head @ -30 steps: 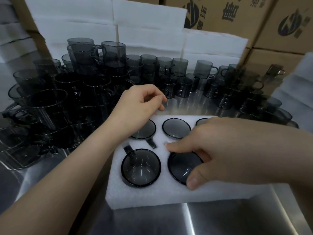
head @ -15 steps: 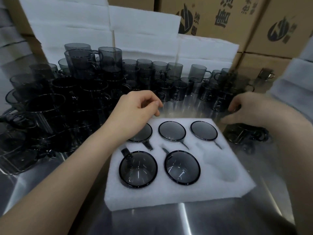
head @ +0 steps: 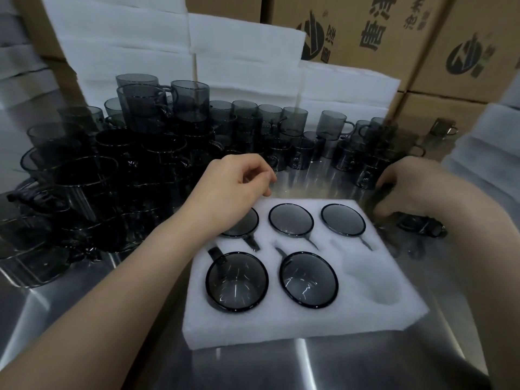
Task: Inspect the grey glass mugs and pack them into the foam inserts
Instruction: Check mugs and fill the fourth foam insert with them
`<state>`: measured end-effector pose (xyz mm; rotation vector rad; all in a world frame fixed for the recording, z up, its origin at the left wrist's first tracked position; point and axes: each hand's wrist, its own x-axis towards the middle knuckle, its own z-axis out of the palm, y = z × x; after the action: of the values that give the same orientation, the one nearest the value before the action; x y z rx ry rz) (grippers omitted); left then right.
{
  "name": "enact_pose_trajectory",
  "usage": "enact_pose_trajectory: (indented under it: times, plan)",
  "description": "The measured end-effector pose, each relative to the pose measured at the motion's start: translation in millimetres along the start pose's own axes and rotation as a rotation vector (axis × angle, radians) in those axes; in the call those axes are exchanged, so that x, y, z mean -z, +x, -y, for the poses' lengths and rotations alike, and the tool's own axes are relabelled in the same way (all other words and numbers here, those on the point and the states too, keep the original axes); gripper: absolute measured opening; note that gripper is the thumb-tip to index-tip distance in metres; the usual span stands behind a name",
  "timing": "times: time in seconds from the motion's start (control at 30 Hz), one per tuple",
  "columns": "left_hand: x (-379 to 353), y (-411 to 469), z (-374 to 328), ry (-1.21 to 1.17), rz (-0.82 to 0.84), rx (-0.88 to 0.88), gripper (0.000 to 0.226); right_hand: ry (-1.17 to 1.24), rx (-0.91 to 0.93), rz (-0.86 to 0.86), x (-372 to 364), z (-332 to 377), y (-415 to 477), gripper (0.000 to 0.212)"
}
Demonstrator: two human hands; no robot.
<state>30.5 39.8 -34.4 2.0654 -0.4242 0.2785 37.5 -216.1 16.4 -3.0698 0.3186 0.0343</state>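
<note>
A white foam insert [head: 284, 325] lies on the steel table. Grey glass mugs fill five of its six slots: three in the back row [head: 291, 220] and two in the front [head: 236, 281]. The front right slot [head: 374, 282] is bare. My left hand [head: 233, 190] hovers over the back left mug with its fingers loosely curled and nothing in them. My right hand [head: 408, 187] is off the insert's right edge. Its fingers curl around a grey glass mug [head: 381, 190] that the palm mostly hides.
Many loose grey mugs [head: 146, 164] stand stacked at the left and along the back. One mug [head: 422, 226] lies on its side under my right wrist. White foam sheets [head: 244, 63] and cardboard boxes [head: 394, 38] rise behind. More foam [head: 486, 142] is piled at the right.
My right hand left the front middle mug in its slot, moved right and back to the loose mugs and curled its fingers down. My left hand stayed over the back left mug.
</note>
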Motion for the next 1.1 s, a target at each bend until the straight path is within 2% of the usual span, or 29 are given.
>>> enact_pose_trajectory:
  times: [0.17, 0.27, 0.37, 0.47, 0.6, 0.7, 0.97, 1.1]
  plan:
    - [-1, 0, -1, -0.006, 0.017, -0.060, 0.016, 0.177, 0.208, -0.476, 8, 28, -18, 0.038]
    - [0, -2, -3, -0.029, 0.093, -0.116, 0.049, 0.288, 0.302, -0.588, 4, 61, -29, 0.042]
    - [0, -2, -3, -0.010, 0.142, -0.128, 0.079, 0.528, 0.360, -0.520, -5, 86, -34, 0.039]
    - [-2, -1, -2, -0.013, 0.095, -0.125, 0.093, 0.804, 0.430, -0.358, -15, 96, -31, 0.039]
    - [-2, 0, -2, 0.017, -0.027, -0.132, 0.076, 1.024, 0.607, -0.101, -25, 91, -28, 0.031]
    - [-2, -1, -4, 0.037, -0.020, -0.133, 0.071, 1.253, 0.644, 0.037, -30, 83, -27, 0.037]
    - [-3, -3, -5, 0.023, -0.064, -0.178, 0.065, 1.242, 0.583, -0.105, -35, 86, -29, 0.029]
    - [-3, -5, -8, 0.041, -0.062, -0.212, 0.063, 1.330, 0.567, -0.113, -34, 85, -28, 0.022]
